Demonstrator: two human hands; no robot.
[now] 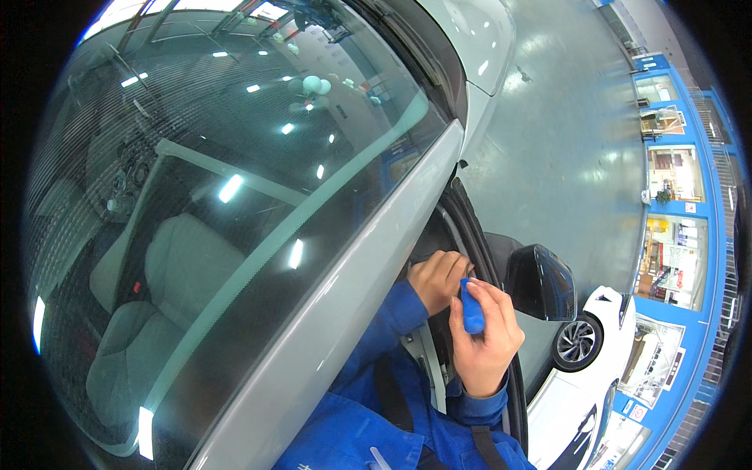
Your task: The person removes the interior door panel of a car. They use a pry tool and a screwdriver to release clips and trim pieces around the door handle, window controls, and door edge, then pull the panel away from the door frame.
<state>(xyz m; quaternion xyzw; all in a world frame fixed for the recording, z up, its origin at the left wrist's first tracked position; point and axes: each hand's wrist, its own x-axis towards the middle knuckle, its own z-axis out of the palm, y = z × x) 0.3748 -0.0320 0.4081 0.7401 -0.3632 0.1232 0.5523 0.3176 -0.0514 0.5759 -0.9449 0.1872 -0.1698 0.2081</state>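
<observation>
Between the thumb and fingers of my right hand (486, 341) is a small blue wedge-shaped block (472, 313), held upright. My left hand (440, 280) is just beyond it, close to the dark inner edge of the opened car door (486, 258). Its fingers are curled, and their tips are hidden, so what they grip does not show. The two hands nearly touch. Both are in the gap between the door and the car's silver windshield pillar (376, 219).
To the left, the large windshield (235, 258) shows grey seats and reflected lamps. A black side mirror (540, 283) juts out right of my hands. Farther right a white car (580, 392) is parked on the shiny grey floor (564, 149), before a blue-framed wall (714, 227).
</observation>
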